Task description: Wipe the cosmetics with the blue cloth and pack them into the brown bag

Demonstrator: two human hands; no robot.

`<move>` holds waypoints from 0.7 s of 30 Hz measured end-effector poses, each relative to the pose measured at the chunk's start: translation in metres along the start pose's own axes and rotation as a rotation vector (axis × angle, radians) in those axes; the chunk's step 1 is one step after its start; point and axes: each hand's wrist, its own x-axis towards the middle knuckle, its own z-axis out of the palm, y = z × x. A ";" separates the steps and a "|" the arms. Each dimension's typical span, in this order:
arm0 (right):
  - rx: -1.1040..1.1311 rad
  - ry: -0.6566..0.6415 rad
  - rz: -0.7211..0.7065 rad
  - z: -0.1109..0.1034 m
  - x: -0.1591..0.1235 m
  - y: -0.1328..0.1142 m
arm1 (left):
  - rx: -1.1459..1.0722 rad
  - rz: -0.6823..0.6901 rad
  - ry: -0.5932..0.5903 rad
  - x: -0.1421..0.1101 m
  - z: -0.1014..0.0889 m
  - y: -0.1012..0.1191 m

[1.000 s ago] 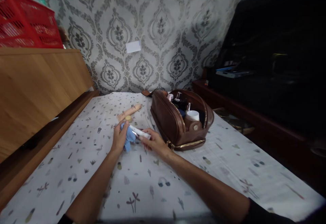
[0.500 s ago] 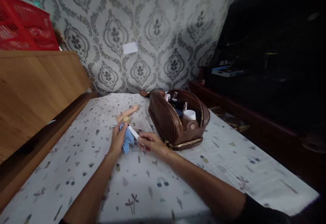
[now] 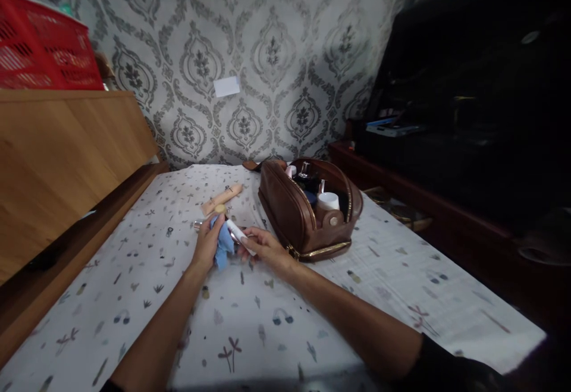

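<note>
My left hand (image 3: 207, 244) is closed on a crumpled blue cloth (image 3: 223, 248), pressed around the far end of a slim white tube (image 3: 236, 230). The near end of that tube sits in the fingers of my right hand (image 3: 263, 245), which are closed on it. Just beyond my hands a peach-coloured tube (image 3: 222, 199) lies on the patterned sheet, with a small round yellowish thing (image 3: 220, 208) beside it. A shiny silver end (image 3: 197, 225) shows left of my left hand; what it belongs to is partly hidden.
An unzipped brown toiletry bag (image 3: 285, 207) stands right of my hands, holding a white-capped jar (image 3: 329, 201) and several bottles. Wooden furniture (image 3: 71, 148) with a red basket (image 3: 49, 47) borders the left. A large dark screen (image 3: 450, 82) rises at right, beyond the patterned sheet (image 3: 383, 297).
The view has shifted slightly, so the bag appears a little further left. Both hands keep their hold on the cloth and white tube, and more of the silver end shows.
</note>
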 end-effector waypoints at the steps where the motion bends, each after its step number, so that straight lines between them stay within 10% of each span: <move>1: 0.007 0.007 -0.010 0.000 0.000 -0.001 | -0.022 -0.019 -0.012 -0.001 0.001 0.000; 9: 0.031 0.023 -0.039 0.001 -0.001 -0.005 | -0.096 -0.103 -0.204 -0.010 0.009 0.006; 21: -0.116 -0.011 -0.088 -0.004 0.004 0.002 | 0.008 -0.077 -0.141 -0.009 0.009 0.004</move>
